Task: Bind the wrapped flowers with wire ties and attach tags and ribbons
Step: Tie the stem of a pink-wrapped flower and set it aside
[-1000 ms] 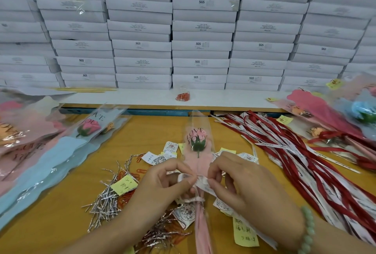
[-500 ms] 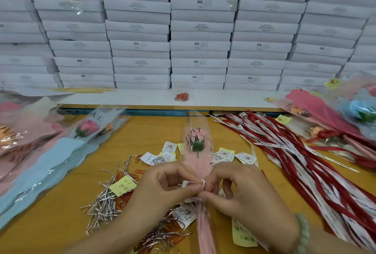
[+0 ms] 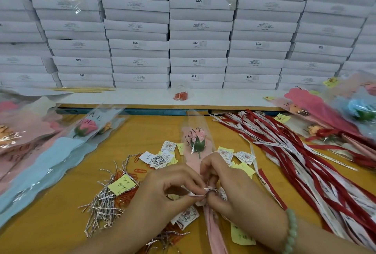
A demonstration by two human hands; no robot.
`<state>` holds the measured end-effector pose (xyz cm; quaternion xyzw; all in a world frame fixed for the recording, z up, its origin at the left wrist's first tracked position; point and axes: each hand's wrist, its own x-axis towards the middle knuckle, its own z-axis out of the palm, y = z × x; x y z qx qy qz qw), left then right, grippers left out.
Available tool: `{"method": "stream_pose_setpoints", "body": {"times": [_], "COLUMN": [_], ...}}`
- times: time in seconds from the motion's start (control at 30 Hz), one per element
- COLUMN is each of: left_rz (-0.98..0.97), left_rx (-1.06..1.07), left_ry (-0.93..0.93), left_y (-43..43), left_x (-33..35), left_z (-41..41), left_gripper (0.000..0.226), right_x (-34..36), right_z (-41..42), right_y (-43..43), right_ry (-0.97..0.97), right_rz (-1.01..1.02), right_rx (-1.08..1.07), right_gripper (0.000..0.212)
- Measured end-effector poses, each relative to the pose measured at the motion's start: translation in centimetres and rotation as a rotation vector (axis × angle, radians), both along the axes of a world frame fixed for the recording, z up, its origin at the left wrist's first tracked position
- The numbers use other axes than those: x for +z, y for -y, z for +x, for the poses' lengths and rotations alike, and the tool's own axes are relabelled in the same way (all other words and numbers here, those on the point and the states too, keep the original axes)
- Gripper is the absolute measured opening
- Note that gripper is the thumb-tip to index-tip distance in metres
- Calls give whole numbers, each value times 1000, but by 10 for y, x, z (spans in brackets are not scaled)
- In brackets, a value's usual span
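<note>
A pink wrapped flower (image 3: 195, 141) in clear film printed "LOVE YOU" lies upright on the yellow table (image 3: 142, 131), its stem running down between my hands. My left hand (image 3: 171, 190) pinches a silver wire tie (image 3: 209, 189) and the gathered white wrap at the flower's neck. My right hand (image 3: 230, 188) pinches the same tie from the other side, fingers curled round the neck. Loose silver wire ties (image 3: 103, 205) lie in a heap to the left. Paper tags (image 3: 160, 159) are scattered behind my hands. Red and white ribbons (image 3: 301, 162) spread to the right.
More wrapped flowers lie at the left (image 3: 61, 146) and in a pile at the far right (image 3: 333, 115). Stacked white boxes (image 3: 199, 36) wall off the back. Orange paper clips (image 3: 180, 96) sit on the white shelf. Yellow sticky notes (image 3: 121, 185) dot the table.
My hands have closed together at the flower's neck and shifted slightly down, with the fingertips now pinching the tie between them. The flower has stayed in place.
</note>
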<state>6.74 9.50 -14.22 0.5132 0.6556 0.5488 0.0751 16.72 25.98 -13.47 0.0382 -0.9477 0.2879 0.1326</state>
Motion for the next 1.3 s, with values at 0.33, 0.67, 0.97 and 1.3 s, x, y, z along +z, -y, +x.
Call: {"method": "stream_pose_setpoints", "body": {"times": [0.33,0.67,0.97,1.3], "left_rz": [3,-64,-110,-331], "left_rx": [26,77,-1,4], "left_ry": [-174,-355,-410,-249], "left_y": [1,5,5,9], "left_x": [4,1,-1,10], "left_z": [-2,-10,-10,-16], "left_gripper": [10,14,11,4], "right_x": [6,14,9,18], "right_z": [1,-3,-6,-4], "right_y": [1,-16,-22,-35], "right_ry": [-43,179,236,214], "right_rz": [-101,-678,-733,-275], "right_rx": [-40,19,-92,-232], "right_gripper": [32,5,18,16]}}
